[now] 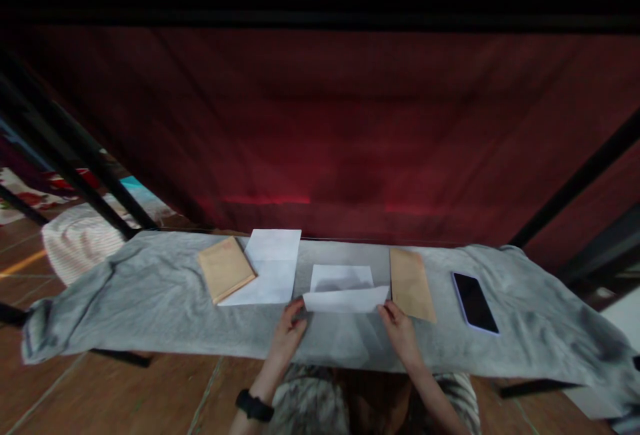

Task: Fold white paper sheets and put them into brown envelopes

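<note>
Paper (345, 300) pinched at both ends, its fold at risk of going crooked

Nearest, the left hand (289, 329), its wrist in a black band (254, 405), is partly curled, thumb and fingers closed on the paper's left end. The right hand (399, 331) pinches the right end the same way. The paper is mid-bench on the grey cloth (165, 315), near part raised, a flat white part behind; whether that is one sheet I cannot tell.

Uneven pull by the two hands could skew the fold, and the soft, rumpled cloth could let a crease wander. A rightward swing could nudge the envelope (413, 286) just beside; the phone (476, 303) lies farther off. On the left, dragging the second sheet (275, 265) could shift the brown stack (227, 269) overlapping it.

No brand, label or writing can be read; the phone's screen is dark. Beyond hangs a plain red curtain (325, 141).
</note>
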`<state>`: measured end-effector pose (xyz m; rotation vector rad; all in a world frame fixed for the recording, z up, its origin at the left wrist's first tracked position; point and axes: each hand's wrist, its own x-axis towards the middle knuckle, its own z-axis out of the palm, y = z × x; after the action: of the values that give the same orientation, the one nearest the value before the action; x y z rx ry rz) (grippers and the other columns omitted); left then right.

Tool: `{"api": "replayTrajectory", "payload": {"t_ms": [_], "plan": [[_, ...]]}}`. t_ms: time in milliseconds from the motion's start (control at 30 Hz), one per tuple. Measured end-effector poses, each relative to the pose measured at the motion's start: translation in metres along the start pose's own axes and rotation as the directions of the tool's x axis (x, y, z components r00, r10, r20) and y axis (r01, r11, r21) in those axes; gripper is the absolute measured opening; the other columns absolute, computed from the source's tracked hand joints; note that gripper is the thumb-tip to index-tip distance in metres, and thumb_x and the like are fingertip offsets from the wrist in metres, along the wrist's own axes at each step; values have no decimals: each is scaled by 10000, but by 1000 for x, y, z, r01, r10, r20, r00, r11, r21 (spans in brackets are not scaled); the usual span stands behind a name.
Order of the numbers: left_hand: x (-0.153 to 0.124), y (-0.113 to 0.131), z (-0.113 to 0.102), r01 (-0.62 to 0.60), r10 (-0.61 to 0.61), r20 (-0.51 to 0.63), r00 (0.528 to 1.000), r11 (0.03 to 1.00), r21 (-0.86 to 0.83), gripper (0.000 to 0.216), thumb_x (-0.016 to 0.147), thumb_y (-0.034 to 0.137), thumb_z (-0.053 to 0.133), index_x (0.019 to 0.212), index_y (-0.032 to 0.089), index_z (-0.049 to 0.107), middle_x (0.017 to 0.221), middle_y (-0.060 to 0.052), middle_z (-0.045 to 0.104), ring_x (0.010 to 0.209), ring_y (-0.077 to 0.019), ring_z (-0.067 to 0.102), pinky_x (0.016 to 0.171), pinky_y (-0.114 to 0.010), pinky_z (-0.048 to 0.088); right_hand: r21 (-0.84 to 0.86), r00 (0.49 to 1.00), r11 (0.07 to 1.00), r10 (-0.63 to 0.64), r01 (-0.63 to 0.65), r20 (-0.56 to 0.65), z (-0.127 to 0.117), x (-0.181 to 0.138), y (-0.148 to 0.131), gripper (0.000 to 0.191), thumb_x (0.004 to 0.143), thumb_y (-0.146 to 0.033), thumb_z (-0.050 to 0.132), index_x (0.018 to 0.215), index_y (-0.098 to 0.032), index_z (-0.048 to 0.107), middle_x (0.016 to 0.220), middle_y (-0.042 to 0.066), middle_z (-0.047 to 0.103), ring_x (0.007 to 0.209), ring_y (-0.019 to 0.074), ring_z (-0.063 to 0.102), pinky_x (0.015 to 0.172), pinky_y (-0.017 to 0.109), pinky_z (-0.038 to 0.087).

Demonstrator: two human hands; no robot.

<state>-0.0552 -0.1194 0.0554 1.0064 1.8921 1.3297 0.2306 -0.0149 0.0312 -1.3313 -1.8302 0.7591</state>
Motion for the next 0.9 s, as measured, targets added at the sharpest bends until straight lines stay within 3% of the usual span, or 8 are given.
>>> {"api": "replayTrajectory", "payload": {"t_ms": [133,300,433,600,700,767,900], "plan": [[21,9,19,-80,73,38,997,954,289,353,795,263,574,1119,153,661,1020,-97,733,944,-240,676,861,-378,530,-84,1000,996,10,-12,-23,11,20,-5,444,942,-524,365,947,-190,658,808,81,725,711,209,685,677,287,522],[35,14,36,-46,40,26,999,934,353,394,850,169,538,1238,172,605,971,-67,745,863,-198,692,832,-301,501,-173,999,985,7,-14,-46,23,29,-2,321,936,-364,402,1076,-185,629,938,111,737,814,220,706,735,298,514],[36,13,41,-3,-8,25,1000,901,433,475,885,170,527,1359,170,512,999,-59,741,868,-177,698,817,-259,493,-390,997,921,-38,10,-65,32,23,4,403,951,-252,358,1295,-131,529,1058,168,730,874,258,720,766,346,524],[31,10,44,-31,24,20,1000,848,529,497,887,149,509,1383,177,488,1144,-80,713,950,-174,690,837,-255,492,-534,991,842,-123,78,-50,37,13,10,423,967,-198,329,1350,-133,496,1162,161,703,996,253,696,874,365,510],[25,10,45,-76,99,1,995,761,644,456,900,157,484,1354,174,522,1222,-110,674,971,-191,682,858,-288,505,-611,991,789,-120,60,-57,35,11,9,409,967,-206,356,1316,-132,557,1128,168,698,1045,287,667,917,408,490],[22,11,49,-144,211,1,977,662,735,433,919,164,446,1340,179,545,1242,-125,655,1022,-221,665,910,-343,503,-626,989,776,-135,69,-58,36,12,5,402,970,-225,371,1294,-138,592,1135,173,688,1082,311,642,935,446,482],[26,10,75,-372,449,132,884,504,779,452,956,188,378,1382,171,529,1400,-142,569,1279,-267,536,1061,-443,441,-486,964,843,-266,231,-4,56,22,-13,429,1010,-298,336,1348,-179,573,1330,140,621,1231,266,568,1012,440,468]]}}
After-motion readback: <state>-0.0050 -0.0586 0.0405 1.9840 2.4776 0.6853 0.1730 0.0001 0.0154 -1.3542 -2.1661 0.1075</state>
